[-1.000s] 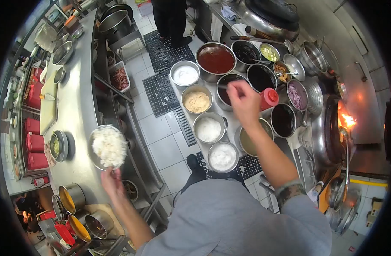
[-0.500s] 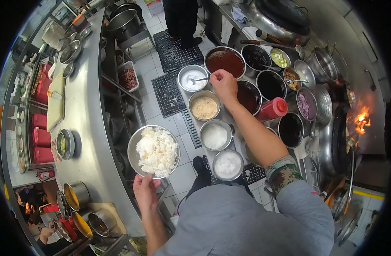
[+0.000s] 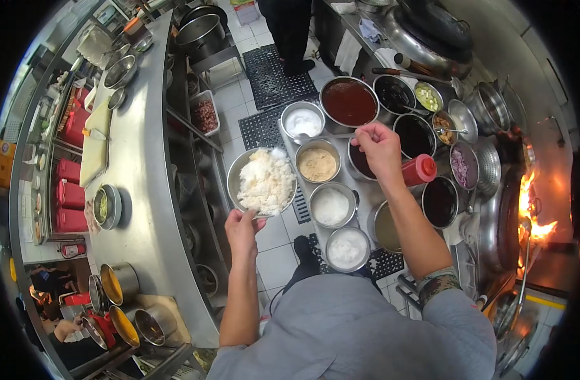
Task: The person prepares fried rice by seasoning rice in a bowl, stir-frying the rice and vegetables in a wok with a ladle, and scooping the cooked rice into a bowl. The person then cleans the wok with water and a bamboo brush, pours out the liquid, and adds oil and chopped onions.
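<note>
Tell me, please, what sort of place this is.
Probably a restaurant kitchen: flames on the right, a long steel counter on the left, and a bowl of rice in the left hand.

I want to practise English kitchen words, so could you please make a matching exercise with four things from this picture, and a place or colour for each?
Things:
1. Rice bowl
2. Squeeze bottle
3. Flames
4. Spoon

Places and colours:
A. orange-yellow
B. in the right hand
C. red
D. in the left hand

Right pairs: 1-D, 2-C, 3-A, 4-B.
</note>
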Demonstrator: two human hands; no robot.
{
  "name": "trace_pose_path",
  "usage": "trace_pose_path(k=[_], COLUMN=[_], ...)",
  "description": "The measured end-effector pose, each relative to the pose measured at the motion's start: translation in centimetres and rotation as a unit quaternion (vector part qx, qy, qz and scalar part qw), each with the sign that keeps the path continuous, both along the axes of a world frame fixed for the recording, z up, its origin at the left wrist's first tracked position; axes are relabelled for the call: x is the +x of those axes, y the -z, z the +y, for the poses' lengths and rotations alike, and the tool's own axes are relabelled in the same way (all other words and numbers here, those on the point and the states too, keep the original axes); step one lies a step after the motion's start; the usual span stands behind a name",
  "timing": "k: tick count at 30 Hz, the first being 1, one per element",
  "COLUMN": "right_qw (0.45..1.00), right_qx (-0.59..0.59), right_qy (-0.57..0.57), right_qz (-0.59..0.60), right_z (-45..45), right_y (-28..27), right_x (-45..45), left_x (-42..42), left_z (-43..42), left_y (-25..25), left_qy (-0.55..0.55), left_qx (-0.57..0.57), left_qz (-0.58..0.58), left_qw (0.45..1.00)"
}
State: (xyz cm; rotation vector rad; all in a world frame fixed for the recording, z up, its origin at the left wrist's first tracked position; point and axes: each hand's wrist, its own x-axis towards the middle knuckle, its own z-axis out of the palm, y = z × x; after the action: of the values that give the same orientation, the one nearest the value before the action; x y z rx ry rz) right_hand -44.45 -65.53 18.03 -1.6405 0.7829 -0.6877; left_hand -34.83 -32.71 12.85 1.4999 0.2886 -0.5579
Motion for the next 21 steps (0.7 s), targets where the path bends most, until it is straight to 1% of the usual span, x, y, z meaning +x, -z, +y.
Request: trace_pose_path(k=[2,3,4,6,9,12,18,21], right_qw=[0.987,0.984,0.974,0.972,0.973,0.989,0.994,0.995], right_qx=[-0.151,-0.156,-0.196,-0.194,-0.184,-0.092,0.038,0.050], right_qy=[0.006,0.005,0.007,0.000,-0.007,-0.012,-0.020,-0.023], right_qz=[0.053,0.081,0.112,0.131,0.140,0.117,0.101,0.087], right_z=[0.4,0.6,1.3,1.6,1.4,0.9,1.1,1.1], right_y=[0.4,0.3,-0.2,0.9,2.9,5.0,7.4,7.6], right_x=[-1.2,-1.5,-1.7,-1.7,-1.7,-1.7,-2.0,-2.1], left_x=[-0.6,-0.9,-1.3,-2.1,-2.8,-3.6,-4.2,-4.3], left_z=[-0.4,-0.3,-0.2,0.4,1.5,2.6,4.4,4.8], left_y=[-0.4,-1.0,-1.6,-2.0,-2.4,-2.1,-0.9,-0.5], left_qy=[0.012,0.017,0.022,0.035,0.037,0.027,0.006,0.004], left_qx=[-0.008,-0.007,-0.006,-0.001,0.008,0.010,0.017,0.009], left_qz=[0.005,0.007,0.008,0.015,0.021,0.018,0.027,0.021], left_qw=[1.000,1.000,1.000,0.999,0.999,0.999,0.999,1.000])
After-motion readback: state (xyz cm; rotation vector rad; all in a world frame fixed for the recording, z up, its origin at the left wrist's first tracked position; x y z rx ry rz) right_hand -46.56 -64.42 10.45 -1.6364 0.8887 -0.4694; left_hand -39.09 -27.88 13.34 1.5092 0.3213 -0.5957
